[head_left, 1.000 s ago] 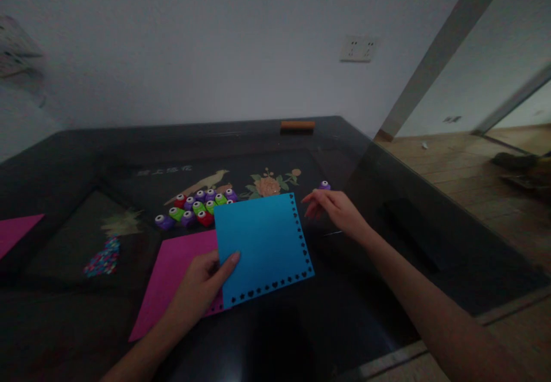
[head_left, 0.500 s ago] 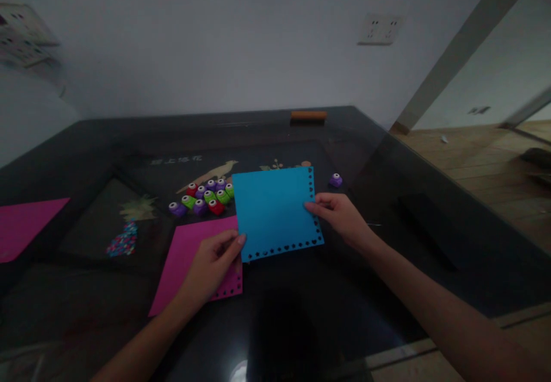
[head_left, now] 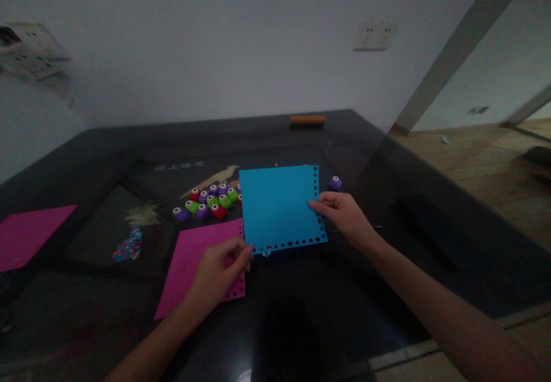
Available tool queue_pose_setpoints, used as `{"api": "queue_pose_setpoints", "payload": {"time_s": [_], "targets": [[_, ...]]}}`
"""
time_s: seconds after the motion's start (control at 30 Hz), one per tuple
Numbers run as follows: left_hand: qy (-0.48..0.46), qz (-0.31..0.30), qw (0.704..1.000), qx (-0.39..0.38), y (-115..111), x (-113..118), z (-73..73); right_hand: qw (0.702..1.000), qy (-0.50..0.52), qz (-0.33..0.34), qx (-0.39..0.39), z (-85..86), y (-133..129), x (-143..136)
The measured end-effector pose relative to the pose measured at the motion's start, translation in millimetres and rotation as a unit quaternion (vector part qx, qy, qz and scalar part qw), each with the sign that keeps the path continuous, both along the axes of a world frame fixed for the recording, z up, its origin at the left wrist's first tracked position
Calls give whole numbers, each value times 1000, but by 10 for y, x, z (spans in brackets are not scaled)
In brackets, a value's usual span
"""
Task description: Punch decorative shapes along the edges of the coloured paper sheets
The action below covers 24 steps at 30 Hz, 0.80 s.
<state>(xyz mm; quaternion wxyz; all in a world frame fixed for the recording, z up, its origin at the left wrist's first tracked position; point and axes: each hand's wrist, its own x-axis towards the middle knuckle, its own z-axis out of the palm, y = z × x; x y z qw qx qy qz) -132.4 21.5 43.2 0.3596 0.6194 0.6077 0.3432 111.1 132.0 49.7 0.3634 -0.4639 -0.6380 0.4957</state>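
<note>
Between my two hands is a blue sheet of paper (head_left: 279, 207), with small shapes punched along its right and bottom edges. My left hand (head_left: 226, 264) pinches its lower left corner; my right hand (head_left: 344, 215) grips the right edge around mid-height. Partly beneath my left hand, a pink sheet of paper (head_left: 193, 250) lies on the dark table, with punched holes on its right and bottom edges. Small colourful paper bits (head_left: 267, 252) show just below the blue sheet's bottom edge. Behind the sheets sit several purple, green and red craft punches (head_left: 210, 201), partly covered by the blue sheet.
One purple punch (head_left: 335, 183) stands apart on the right. A pile of confetti (head_left: 129, 245) lies to the left, near another pink sheet (head_left: 34, 236). At the table's back edge is a brown cylindrical object (head_left: 307, 120). A dark flat object (head_left: 424, 230) lies on the right.
The blue sheet and my left hand have shifted slightly right in view, and the sheet sits a little higher. Colourful bits now show under its bottom edge. Both hands keep their hold.
</note>
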Motion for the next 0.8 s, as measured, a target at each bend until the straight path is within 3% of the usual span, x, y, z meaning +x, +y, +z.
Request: {"api": "queue_pose_setpoints", "payload": {"time_s": [0.37,0.8], "targets": [[-150,83,982,74,66,-56,-100,1000,12,16,-14,-3,-50,-32],[-26,73,988,132,72,-113,-148,1000,7,23,9,-34,-38,-40]]}}
